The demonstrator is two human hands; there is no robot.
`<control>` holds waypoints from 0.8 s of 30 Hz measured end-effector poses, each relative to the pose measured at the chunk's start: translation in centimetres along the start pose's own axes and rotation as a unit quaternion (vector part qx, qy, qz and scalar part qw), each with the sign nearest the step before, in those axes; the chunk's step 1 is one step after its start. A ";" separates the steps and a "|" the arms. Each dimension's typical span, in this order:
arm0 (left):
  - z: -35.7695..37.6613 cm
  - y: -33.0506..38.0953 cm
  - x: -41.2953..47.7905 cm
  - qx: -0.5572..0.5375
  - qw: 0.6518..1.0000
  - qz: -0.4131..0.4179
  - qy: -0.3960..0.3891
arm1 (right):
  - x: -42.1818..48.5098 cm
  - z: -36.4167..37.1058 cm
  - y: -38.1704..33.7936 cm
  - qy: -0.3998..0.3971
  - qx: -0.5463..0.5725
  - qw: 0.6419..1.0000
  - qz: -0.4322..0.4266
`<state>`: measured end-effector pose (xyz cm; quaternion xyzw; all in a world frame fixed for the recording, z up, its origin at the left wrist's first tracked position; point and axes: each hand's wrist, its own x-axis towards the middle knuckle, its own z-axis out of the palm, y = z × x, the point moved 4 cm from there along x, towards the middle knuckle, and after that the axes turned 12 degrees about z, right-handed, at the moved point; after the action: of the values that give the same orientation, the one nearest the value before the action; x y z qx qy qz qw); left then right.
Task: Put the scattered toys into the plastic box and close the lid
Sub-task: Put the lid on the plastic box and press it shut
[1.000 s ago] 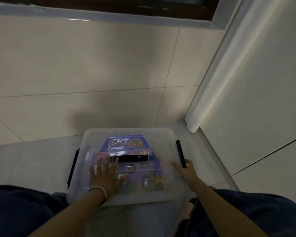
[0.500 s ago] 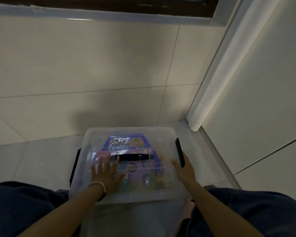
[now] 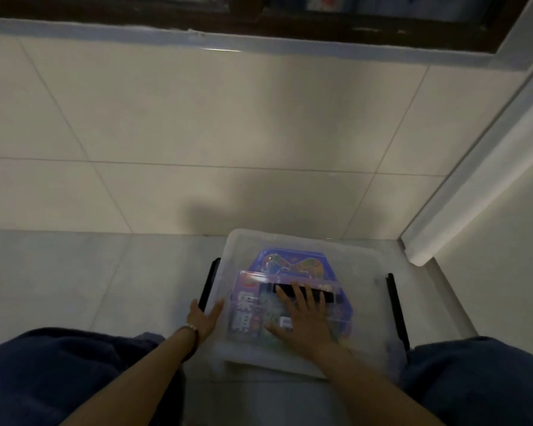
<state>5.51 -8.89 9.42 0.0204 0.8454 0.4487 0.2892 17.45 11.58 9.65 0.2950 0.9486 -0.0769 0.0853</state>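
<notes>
Plastic box (image 3: pixel 253 353) sits on the floor (image 3: pixel 74 272) at 6 o'clock of the view, between our knees, with its clear lid (image 3: pixel 362 265) already on and a purple toy pack (image 3: pixel 290 264) showing through it. We see no toys outside the box, though the view is dim. In the last second we have swapped our hands. The right grip (image 3: pixel 303 322), which was working at the right latch (image 3: pixel 394 302) on the 3 o'clock side, now lies flat on the middle of the lid. Its fingers are spread apart and holding nothing, and the fingertips (image 3: pixel 296 287) reach onto the black carry handle (image 3: pixel 331 295). The left grip (image 3: pixel 205 316), which was the one pressing the lid, has slid off to the 9 o'clock side. It is also spread and clamped on nothing, with the palm against the near end of the left latch (image 3: pixel 209 281) and the thumb angled toward the lid's edge. We judge that the right latch is done, since it lies close along the box wall. The left latch is the step in hand, and the task is nearly finished. The latch runs from the left grip away toward 12 o'clock, touching it at its near end. The right grip steadies the lid from above, at about 3 o'clock of the left one.
</notes>
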 end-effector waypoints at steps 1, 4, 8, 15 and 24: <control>0.2 -0.1 0.0 -0.011 1.000 -0.013 -0.005 | 0.3 0.4 0.2 -0.023 0.007 1.000 0.014; -0.1 0.0 0.3 -0.013 1.000 -0.020 -0.002 | 0.5 0.0 0.0 -0.033 0.011 0.999 0.039; -1.0 0.2 0.5 0.016 0.999 -0.032 0.013 | 0.8 0.4 0.1 -0.036 -0.014 0.998 0.045; -1.2 1.5 -0.2 -0.003 0.994 0.093 0.057 | 1.1 0.6 0.1 -0.043 -0.021 0.998 0.030; -0.9 3.1 -1.4 0.066 0.985 0.149 0.056 | 0.6 1.0 -0.2 -0.075 -0.018 0.996 0.035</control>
<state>5.53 -8.13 12.91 0.1401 0.8754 0.4306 0.1689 16.95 11.58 8.60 0.3200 0.9298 -0.0783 0.1643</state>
